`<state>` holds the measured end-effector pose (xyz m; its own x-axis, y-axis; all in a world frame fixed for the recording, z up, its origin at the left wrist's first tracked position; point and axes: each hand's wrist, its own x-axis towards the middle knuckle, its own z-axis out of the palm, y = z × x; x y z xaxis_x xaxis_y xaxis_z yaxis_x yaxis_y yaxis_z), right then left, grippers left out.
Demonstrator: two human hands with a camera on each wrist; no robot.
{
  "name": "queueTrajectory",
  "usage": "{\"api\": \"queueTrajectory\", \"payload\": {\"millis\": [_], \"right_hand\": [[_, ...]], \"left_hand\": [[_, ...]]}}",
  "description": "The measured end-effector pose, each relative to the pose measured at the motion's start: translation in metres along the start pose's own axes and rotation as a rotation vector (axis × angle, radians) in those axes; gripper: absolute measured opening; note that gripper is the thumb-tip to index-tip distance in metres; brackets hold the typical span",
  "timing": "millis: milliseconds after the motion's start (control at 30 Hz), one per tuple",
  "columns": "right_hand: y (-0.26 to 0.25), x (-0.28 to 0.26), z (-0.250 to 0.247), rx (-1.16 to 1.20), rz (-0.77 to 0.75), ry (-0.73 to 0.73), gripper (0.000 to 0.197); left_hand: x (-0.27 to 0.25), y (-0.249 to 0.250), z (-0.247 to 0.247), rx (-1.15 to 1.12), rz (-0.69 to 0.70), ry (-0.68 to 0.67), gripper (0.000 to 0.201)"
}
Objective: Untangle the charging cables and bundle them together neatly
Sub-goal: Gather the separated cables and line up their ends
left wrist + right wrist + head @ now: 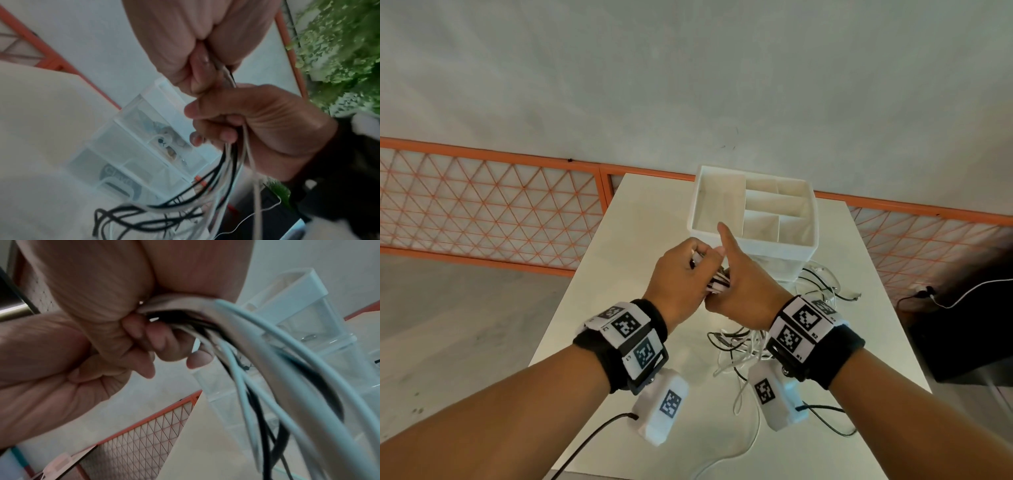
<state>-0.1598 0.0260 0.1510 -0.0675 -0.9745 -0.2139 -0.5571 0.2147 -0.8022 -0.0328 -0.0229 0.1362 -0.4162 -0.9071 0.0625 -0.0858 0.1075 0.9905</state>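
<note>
Several black and white charging cables [717, 284] are gathered into one bunch between my two hands, above the middle of the white table [640, 240]. My left hand [688, 267] grips the bunch from the left with curled fingers. My right hand [739, 281] grips it from the right, thumb pointing up. In the left wrist view the right hand [246, 121] closes round the strands [232, 162] just below the left fingers [197, 73]. In the right wrist view my curled right fingers [156, 340] hold the cables [236, 369]. Loose loops [739, 346] hang down onto the table.
A white divided organiser box [804, 219] stands just behind my hands on clear drawers [144, 146]. More cable ends [825, 284] lie to its right. An orange mesh fence [482, 205] runs behind the table. A dark unit [979, 325] sits off the table's right edge.
</note>
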Motion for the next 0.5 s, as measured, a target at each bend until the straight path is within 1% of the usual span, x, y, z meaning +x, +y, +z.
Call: {"api": "queueTrajectory", "payload": {"millis": [67,100,133,200,233,267,333,400,433,467,500], "right_hand": [[-0.002,-0.001,-0.006,-0.001,0.041,0.015,0.113],[-0.001,-0.001,-0.007,-0.021,0.056,0.019,0.109],[0.0,0.0,-0.008,-0.066,0.068,0.014,0.105],[0.0,0.002,-0.006,-0.224,0.058,-0.019,0.101],[0.002,0.003,-0.004,-0.276,0.044,-0.025,0.102],[0.003,0.004,-0.003,-0.272,0.042,-0.015,0.105],[0.004,0.004,-0.003,-0.169,0.035,0.016,0.113],[0.004,0.001,-0.004,-0.035,0.006,0.036,0.114],[0.002,-0.001,-0.007,0.035,-0.004,0.041,0.108],[0.0,-0.004,-0.01,0.099,-0.012,0.042,0.098],[-0.002,-0.007,-0.013,0.171,-0.02,0.033,0.082]], "left_hand": [[0.001,-0.003,0.001,-0.023,-0.018,0.101,0.03],[0.0,-0.003,0.001,-0.038,-0.023,0.109,0.03],[-0.001,-0.002,0.002,-0.025,-0.02,0.081,0.03],[-0.006,0.002,0.006,0.086,0.003,-0.027,0.033],[-0.008,0.004,0.008,0.138,0.018,-0.071,0.036],[-0.008,0.005,0.009,0.169,0.033,-0.093,0.038],[-0.005,0.006,0.008,0.181,0.063,-0.07,0.038],[-0.002,0.006,0.005,0.178,0.094,0.011,0.034],[0.0,0.005,0.004,0.177,0.1,0.054,0.031],[0.002,0.004,0.002,0.173,0.096,0.093,0.029],[0.003,0.004,0.0,0.159,0.081,0.127,0.028]]}}
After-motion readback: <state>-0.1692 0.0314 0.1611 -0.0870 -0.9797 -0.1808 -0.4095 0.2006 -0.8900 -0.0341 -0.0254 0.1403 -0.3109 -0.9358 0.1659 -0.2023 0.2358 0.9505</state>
